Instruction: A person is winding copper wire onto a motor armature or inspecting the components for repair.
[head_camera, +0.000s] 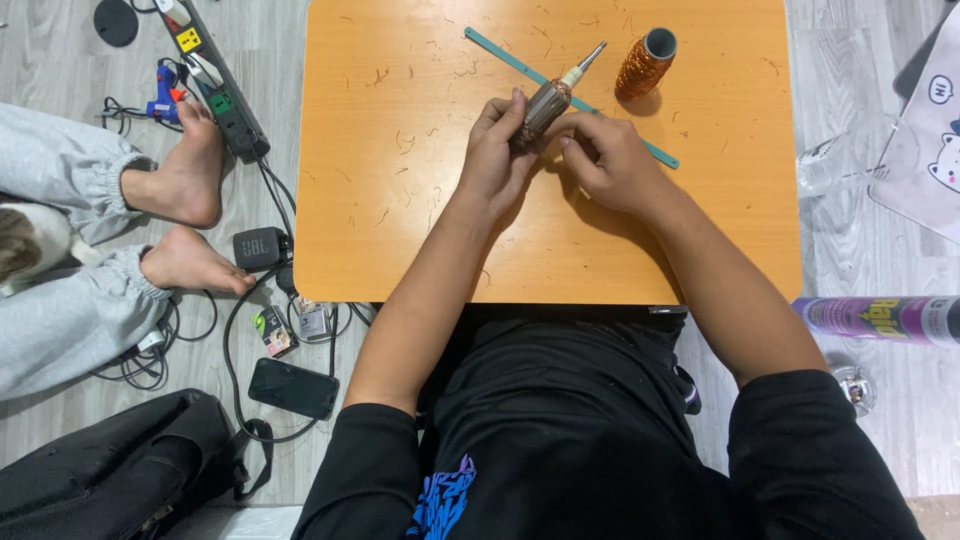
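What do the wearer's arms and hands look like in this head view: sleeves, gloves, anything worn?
Both the left hand and the right hand are bare: no gloves, rings or watch visible. The forearms are uncovered too. Short black sleeves end near the elbows, part of a black top with a blue-purple print.

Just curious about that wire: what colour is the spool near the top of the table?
Shiny copper-orange, with a grey core; the spool shows in the head view.

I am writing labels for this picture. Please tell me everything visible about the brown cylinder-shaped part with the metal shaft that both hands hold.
The brown cylindrical part with a thin metal shaft looks like a wound motor rotor. Its shaft points up and to the right, above the orange wooden table. The left hand grips its lower body; the right hand touches its side.
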